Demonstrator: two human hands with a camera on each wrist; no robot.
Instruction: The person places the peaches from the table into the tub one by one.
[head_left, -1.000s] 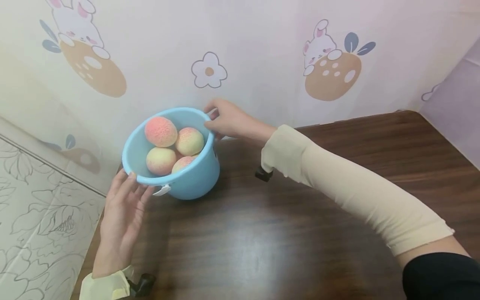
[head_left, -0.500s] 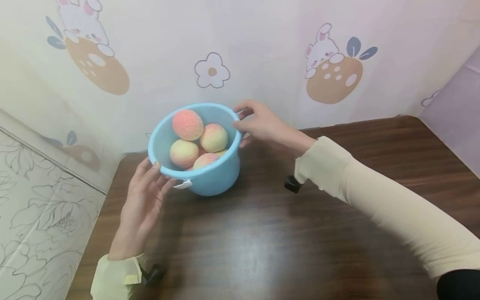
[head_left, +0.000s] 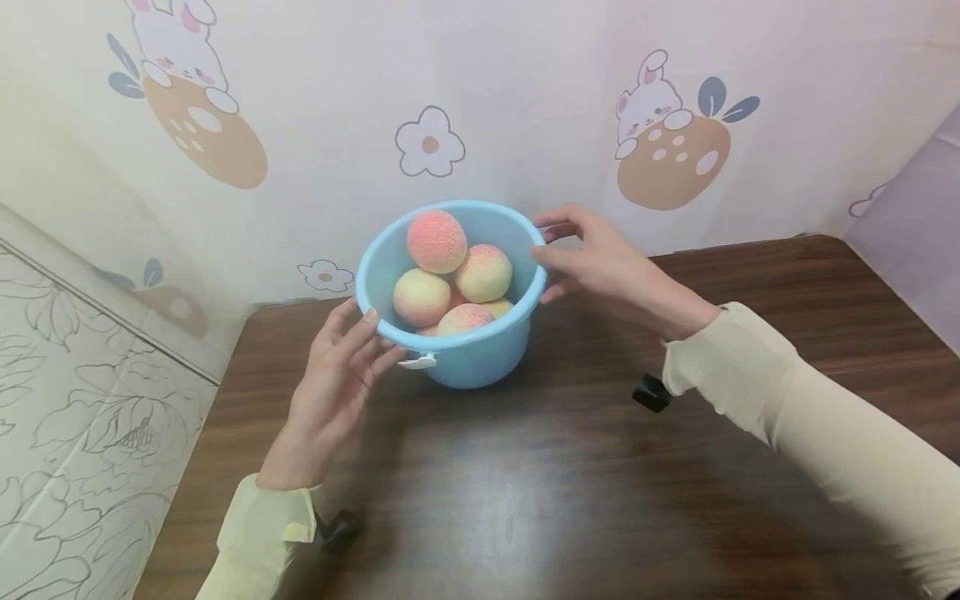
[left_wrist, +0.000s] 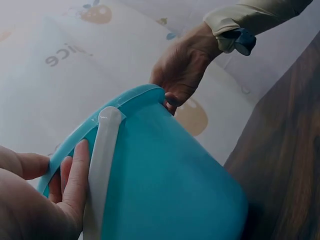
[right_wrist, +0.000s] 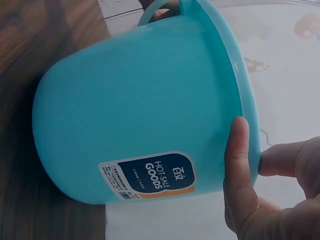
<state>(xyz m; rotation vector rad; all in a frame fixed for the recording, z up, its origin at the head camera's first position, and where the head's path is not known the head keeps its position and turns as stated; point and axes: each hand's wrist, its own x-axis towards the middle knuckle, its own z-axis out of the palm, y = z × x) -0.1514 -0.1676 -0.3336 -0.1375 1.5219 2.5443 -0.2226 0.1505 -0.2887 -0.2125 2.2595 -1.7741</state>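
A light blue plastic bucket stands near the wall in the head view, several pink and yellow peaches heaped inside it. At its near left rim my left hand grips, thumb over the edge and fingers under it, beside the white handle. My right hand pinches the rim on the opposite side. In the right wrist view a dark label shows on the bucket's wall. The lower peaches are partly hidden by those on top.
Dark brown wooden table extends in front and to the right. A curtain-like wall covering printed with rabbits rises right behind the bucket. On the left is a white panel with flower line drawings.
The bucket has moved right across the table, away from the left panel, with both hands holding its rim throughout. The peaches have travelled along inside it.
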